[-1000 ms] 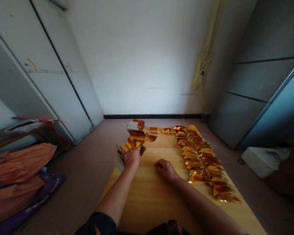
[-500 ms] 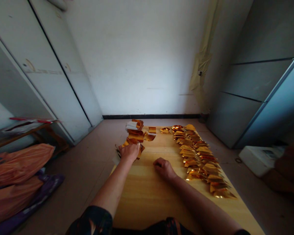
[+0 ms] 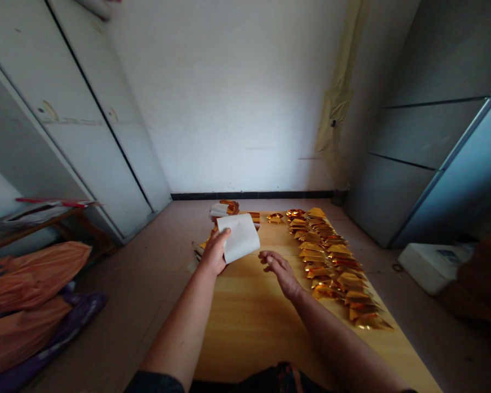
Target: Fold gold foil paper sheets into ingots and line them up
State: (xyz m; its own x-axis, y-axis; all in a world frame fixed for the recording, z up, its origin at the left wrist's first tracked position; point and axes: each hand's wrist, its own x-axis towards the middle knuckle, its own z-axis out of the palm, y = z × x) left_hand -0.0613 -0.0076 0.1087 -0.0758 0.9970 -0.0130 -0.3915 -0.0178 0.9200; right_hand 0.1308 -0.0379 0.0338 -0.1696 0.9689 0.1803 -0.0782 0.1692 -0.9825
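My left hand (image 3: 216,252) grips a sheet of paper (image 3: 241,238) by its left edge, thumb on top, with the white side facing me and the sheet slightly curved. My right hand (image 3: 277,267) is just to the right of the sheet, fingers apart and holding nothing. Behind the sheet lie loose gold foil papers (image 3: 204,246), partly hidden by it and my left hand. Folded gold paper pieces (image 3: 316,254) stand in overlapping rows along the right side of the wooden table (image 3: 245,316). A single folded gold piece (image 3: 275,218) sits near the far edge.
A pile of white and gold papers (image 3: 225,208) lies at the table's far left corner. Orange and purple bags (image 3: 33,289) rest on the left by a wooden bench (image 3: 65,218). A white box (image 3: 427,267) stands on the floor at the right.
My left hand has lifted a sheet from the gold papers at the left and turned its white side up. My right hand has opened from a loose curl.
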